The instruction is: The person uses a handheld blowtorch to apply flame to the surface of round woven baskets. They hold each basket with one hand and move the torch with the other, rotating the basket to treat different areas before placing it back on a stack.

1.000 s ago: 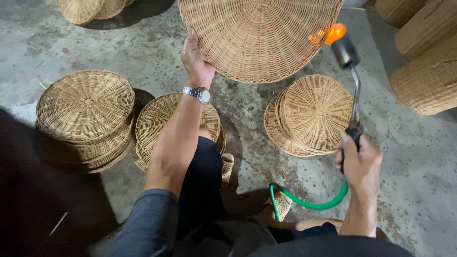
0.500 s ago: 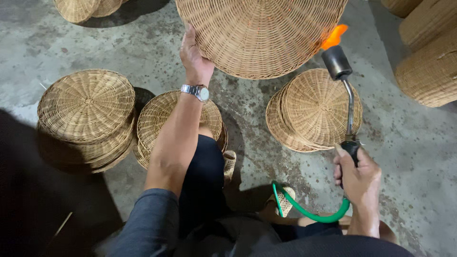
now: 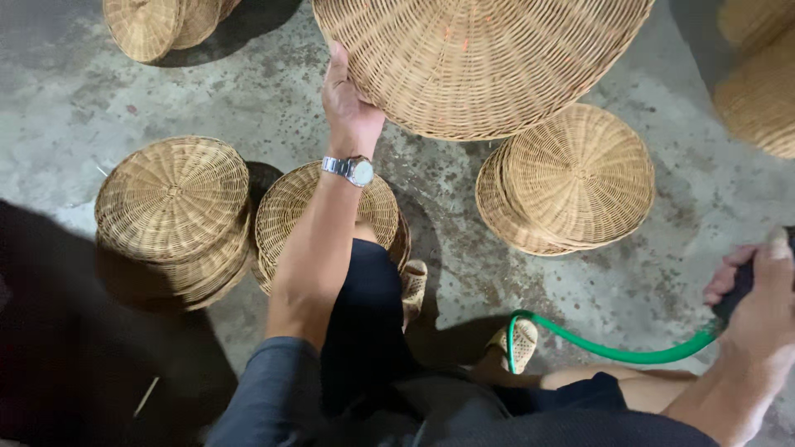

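The large round woven rattan tray (image 3: pixel 480 58) is gripped at its rim by the left hand (image 3: pixel 348 108). A dark handle (image 3: pixel 733 290) with green hose (image 3: pixel 613 352) is clenched by the right hand (image 3: pixel 758 290). The tray could slip from this one-sided hold.

The left hand (image 3: pixel 349 108) grips the rim of a large wicker tray (image 3: pixel 480 58), held above the concrete floor (image 3: pixel 679 273). Stacks of wicker trays (image 3: pixel 170 207) lie left, below, and right; the right hand (image 3: pixel 758 290) holds a hose (image 3: pixel 613 352).
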